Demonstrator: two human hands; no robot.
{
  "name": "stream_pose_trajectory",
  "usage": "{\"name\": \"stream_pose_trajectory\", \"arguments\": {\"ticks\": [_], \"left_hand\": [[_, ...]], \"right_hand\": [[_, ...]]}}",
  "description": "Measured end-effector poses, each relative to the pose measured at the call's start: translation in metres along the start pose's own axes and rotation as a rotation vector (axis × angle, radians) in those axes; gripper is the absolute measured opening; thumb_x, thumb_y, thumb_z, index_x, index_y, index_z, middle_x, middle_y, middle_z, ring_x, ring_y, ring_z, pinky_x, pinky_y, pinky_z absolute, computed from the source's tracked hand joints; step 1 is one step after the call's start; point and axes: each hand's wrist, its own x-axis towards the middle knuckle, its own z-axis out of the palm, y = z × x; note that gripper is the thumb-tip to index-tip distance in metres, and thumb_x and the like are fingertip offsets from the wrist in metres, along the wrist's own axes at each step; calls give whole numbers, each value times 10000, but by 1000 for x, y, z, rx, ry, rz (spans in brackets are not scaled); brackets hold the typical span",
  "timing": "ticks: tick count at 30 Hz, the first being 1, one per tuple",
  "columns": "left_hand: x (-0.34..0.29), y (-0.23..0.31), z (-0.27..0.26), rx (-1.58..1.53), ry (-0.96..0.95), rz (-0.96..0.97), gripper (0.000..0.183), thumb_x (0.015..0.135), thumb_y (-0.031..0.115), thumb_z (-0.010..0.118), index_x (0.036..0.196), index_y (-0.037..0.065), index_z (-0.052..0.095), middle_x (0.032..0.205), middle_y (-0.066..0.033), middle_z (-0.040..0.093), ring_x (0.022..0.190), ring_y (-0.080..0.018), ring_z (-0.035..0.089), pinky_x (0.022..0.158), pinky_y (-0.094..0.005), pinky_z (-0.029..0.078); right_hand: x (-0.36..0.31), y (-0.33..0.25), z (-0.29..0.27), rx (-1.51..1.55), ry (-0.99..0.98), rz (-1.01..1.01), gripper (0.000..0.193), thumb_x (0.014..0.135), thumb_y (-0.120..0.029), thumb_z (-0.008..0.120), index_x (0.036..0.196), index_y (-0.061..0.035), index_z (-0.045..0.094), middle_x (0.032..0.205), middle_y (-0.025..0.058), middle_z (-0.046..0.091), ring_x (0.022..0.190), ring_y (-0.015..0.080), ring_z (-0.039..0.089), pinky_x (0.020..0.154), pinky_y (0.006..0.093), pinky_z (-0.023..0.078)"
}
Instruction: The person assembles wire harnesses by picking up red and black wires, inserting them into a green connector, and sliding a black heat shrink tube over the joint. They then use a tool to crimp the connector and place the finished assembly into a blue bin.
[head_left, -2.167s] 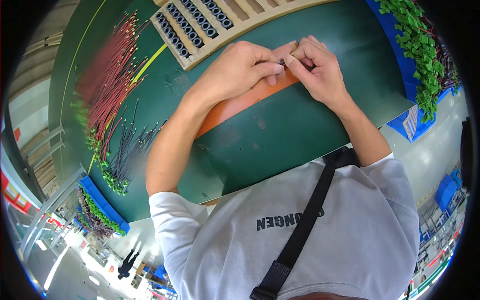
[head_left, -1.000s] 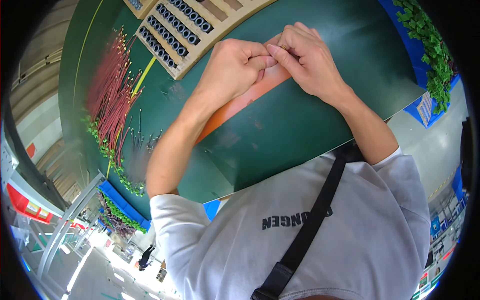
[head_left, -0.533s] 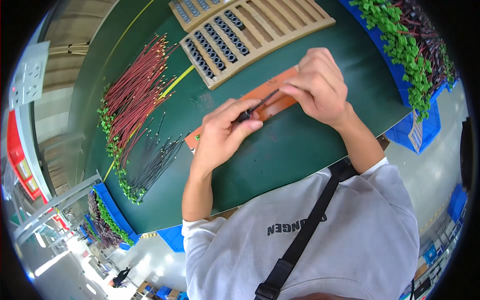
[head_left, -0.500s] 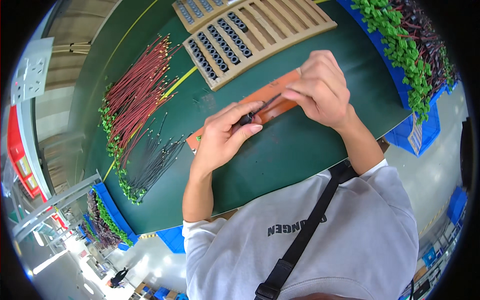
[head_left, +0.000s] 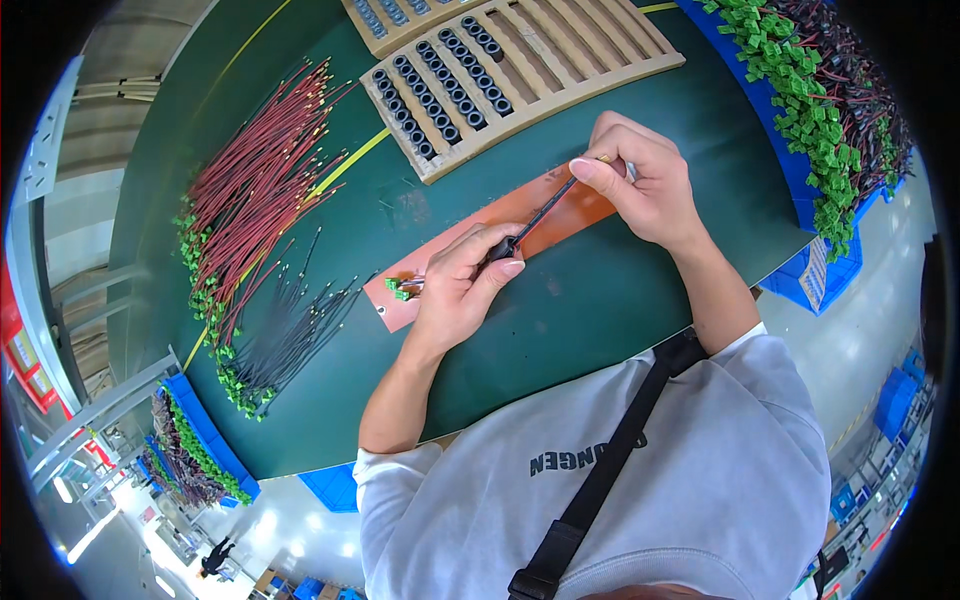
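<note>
My left hand is closed round a small black ring-shaped part. Dark wires run from that part up to my right hand, whose thumb and fingers pinch their far end. Small green connectors on short wire lengths stick out on the other side of my left hand. Both hands are over a long orange-red board lying on the green table. My left palm hides part of the wires.
Behind the board stands a slotted tan tray with rows of black ring parts; another tray adjoins it. Red wires and black wires lie at left. A blue bin of green-ended wires borders the right.
My hands have moved slightly apart, and a longer stretch of wire shows between them. More of the green connectors now shows beside my left hand. The view has shifted a little.
</note>
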Motion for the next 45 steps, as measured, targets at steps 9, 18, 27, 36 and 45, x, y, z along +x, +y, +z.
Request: {"name": "stream_pose_trajectory", "arguments": {"ticks": [9, 18, 27, 36, 45], "left_hand": [[3, 5, -3, -187, -26, -242, 352, 987, 32, 687, 1326, -49, 636, 1276, -77, 674, 962, -94, 584, 884, -263, 504], [-1, -3, -5, -155, -37, -158, 331, 978, 30, 700, 1297, -45, 650, 1200, -58, 696, 895, -89, 576, 820, -242, 501], [2, 2, -5, -116, -47, -156, 318, 987, 28, 687, 1298, -31, 647, 1161, -43, 694, 861, -78, 567, 784, -237, 495], [-4, -1, -3, 16, -13, -92, 270, 986, 59, 692, 1239, -29, 658, 983, -38, 658, 860, -108, 586, 785, -268, 497], [6, 24, 13, 218, 17, -81, 273, 1053, 115, 568, 1255, -42, 662, 961, -73, 651, 812, -135, 587, 786, -288, 505]], "right_hand": [[-2, 0, -2, 91, -62, 278, 318, 963, -183, 764, 752, -17, 593, 684, -3, 430, 619, 105, 373, 567, 299, 322], [-3, 3, -2, 118, -66, 304, 340, 970, -202, 762, 745, -21, 583, 691, -11, 406, 628, 96, 349, 573, 294, 318], [-2, 2, -5, 77, -81, 281, 349, 966, -205, 764, 738, -19, 577, 696, -10, 399, 631, 98, 357, 574, 289, 315], [-2, 0, -3, 80, -86, 279, 319, 958, -191, 770, 751, -18, 599, 697, -4, 418, 630, 98, 365, 578, 290, 320], [-6, -1, -6, 146, -40, 241, 279, 961, -157, 756, 767, -20, 609, 715, 13, 480, 651, 113, 430, 587, 299, 351]]}}
